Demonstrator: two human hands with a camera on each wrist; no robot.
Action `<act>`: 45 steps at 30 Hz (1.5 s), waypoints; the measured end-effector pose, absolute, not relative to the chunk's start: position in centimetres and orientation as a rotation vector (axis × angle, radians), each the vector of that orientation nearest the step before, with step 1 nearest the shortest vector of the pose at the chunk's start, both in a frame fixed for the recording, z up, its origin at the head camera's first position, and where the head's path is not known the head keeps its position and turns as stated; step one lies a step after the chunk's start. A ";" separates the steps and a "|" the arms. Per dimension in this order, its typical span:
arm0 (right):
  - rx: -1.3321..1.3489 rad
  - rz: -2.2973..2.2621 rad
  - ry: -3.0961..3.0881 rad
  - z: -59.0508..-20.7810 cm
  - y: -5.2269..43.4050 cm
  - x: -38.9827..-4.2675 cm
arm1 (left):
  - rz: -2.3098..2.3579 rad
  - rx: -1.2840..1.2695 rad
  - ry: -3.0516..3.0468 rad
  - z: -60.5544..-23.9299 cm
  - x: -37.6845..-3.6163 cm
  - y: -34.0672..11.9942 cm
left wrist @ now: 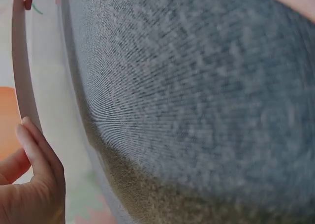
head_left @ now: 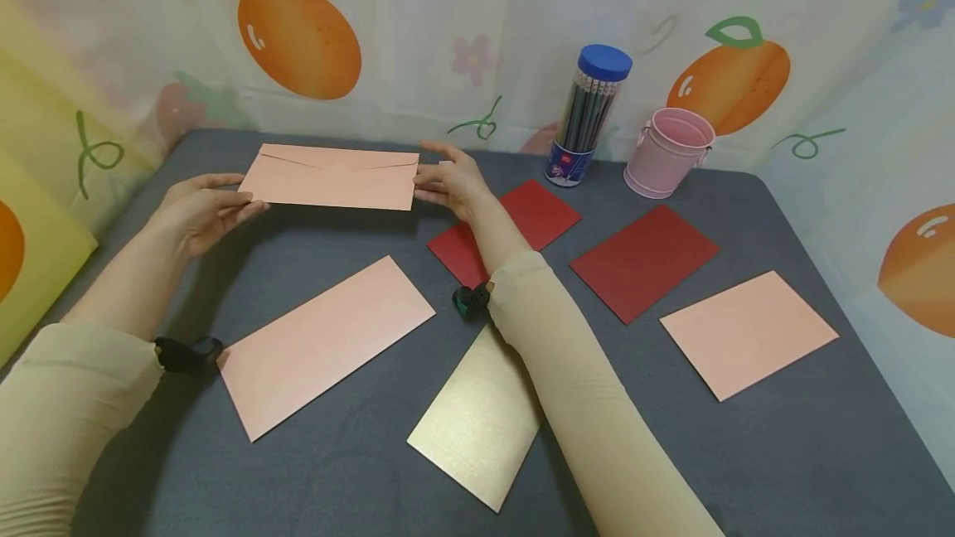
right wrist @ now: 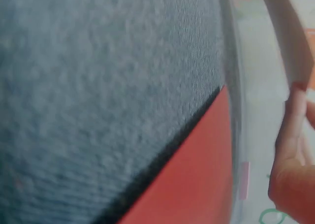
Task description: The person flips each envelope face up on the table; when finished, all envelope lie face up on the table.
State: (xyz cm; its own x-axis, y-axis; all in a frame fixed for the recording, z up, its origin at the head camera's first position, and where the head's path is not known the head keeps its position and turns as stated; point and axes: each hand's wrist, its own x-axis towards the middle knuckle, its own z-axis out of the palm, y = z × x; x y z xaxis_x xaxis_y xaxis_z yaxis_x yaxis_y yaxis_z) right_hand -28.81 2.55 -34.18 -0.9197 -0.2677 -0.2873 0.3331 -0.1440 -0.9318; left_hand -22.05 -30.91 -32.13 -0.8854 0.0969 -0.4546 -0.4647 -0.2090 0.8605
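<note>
A long pink envelope [head_left: 336, 179], flap side up, is held above the far left part of the table between both hands. My left hand [head_left: 205, 210] pinches its left end between thumb and fingers. At the opposite end, my right hand [head_left: 453, 181] grips the short edge. The left wrist view shows the envelope [left wrist: 22, 61] nearly edge-on, with the left hand [left wrist: 37, 177] at its end. In the right wrist view the right hand [right wrist: 294, 165] holds the other end. Below it on the table lies a second long pink envelope [head_left: 328, 346].
Two red envelopes [head_left: 645, 262] lie right of centre, one partly behind the right forearm. A gold envelope [head_left: 477, 425] lies partly under that arm, and a shorter pink envelope [head_left: 749, 334] at the right. Behind stand a clear tube of pencils [head_left: 585, 114] with a blue lid and a pink bucket [head_left: 664, 156].
</note>
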 end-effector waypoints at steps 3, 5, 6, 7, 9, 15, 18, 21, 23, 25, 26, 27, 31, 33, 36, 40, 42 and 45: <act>0.088 -2.061 1.791 -34.3 2.3 -28.5 | 2.107 -0.454 1.743 -32.3 -21.8 -31.1; 0.087 -2.013 1.834 -34.5 2.1 -28.4 | 2.066 -0.467 1.773 -32.6 -21.6 -31.3; 0.082 -1.988 1.860 -34.6 2.0 -28.3 | 2.042 -0.469 1.799 -32.7 -21.5 -31.4; 0.076 -1.965 1.888 -34.7 1.9 -28.3 | 2.017 -0.462 1.833 -32.9 -21.4 -31.5; 0.070 -1.934 1.936 -34.8 1.7 -28.2 | 1.930 -0.423 1.952 -33.2 -21.2 -31.6; 0.089 -1.908 1.989 -34.9 1.4 -28.1 | 1.558 -0.249 2.352 -33.8 -21.1 -31.3; 0.088 -1.884 1.977 -34.8 1.3 -28.0 | 1.446 -0.198 2.447 -33.9 -21.0 -31.0; 0.092 -1.853 1.970 -34.7 1.2 -27.9 | 1.318 -0.166 2.525 -33.8 -20.9 -30.7; 0.099 -1.830 1.974 -34.6 1.2 -27.8 | 1.231 -0.158 2.557 -33.8 -20.8 -30.6; 0.109 -1.817 1.966 -34.6 1.2 -27.8 | 1.168 -0.155 2.567 -33.8 -20.8 -30.5; 0.119 -1.813 1.960 -34.6 1.2 -27.8 | 1.142 -0.157 2.569 -33.8 -20.8 -30.5; 0.125 -1.810 1.953 -34.5 1.3 -27.8 | 1.126 -0.160 2.567 -33.8 -20.9 -30.5; 0.134 -1.806 1.921 -34.5 1.4 -27.8 | 1.092 -0.160 2.576 -33.9 -21.0 -30.6; 0.126 -1.793 1.921 -34.5 1.5 -27.7 | 1.069 -0.149 2.593 -33.9 -21.1 -30.7; 0.120 -1.779 1.923 -34.4 1.5 -27.7 | 1.015 -0.132 2.633 -33.9 -21.3 -30.8; 0.117 -1.779 1.922 -34.4 1.5 -27.6 | 0.919 -0.123 2.688 -34.0 -21.2 -30.7; 0.113 -1.777 1.928 -34.4 1.5 -27.6 | 0.889 -0.122 2.701 -34.0 -21.2 -30.5; 0.103 -1.771 1.943 -34.4 1.5 -27.6 | 0.865 -0.127 2.708 -33.9 -21.2 -30.4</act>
State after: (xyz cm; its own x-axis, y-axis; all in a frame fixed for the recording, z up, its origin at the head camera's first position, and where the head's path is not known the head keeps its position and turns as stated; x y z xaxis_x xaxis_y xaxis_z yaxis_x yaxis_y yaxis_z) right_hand -27.62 1.50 -34.42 -0.8697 -0.2746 -0.4102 0.3831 0.1484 -0.9117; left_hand -21.18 -30.38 -33.92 -0.9527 0.0055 -0.3037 -0.1716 0.8153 0.5530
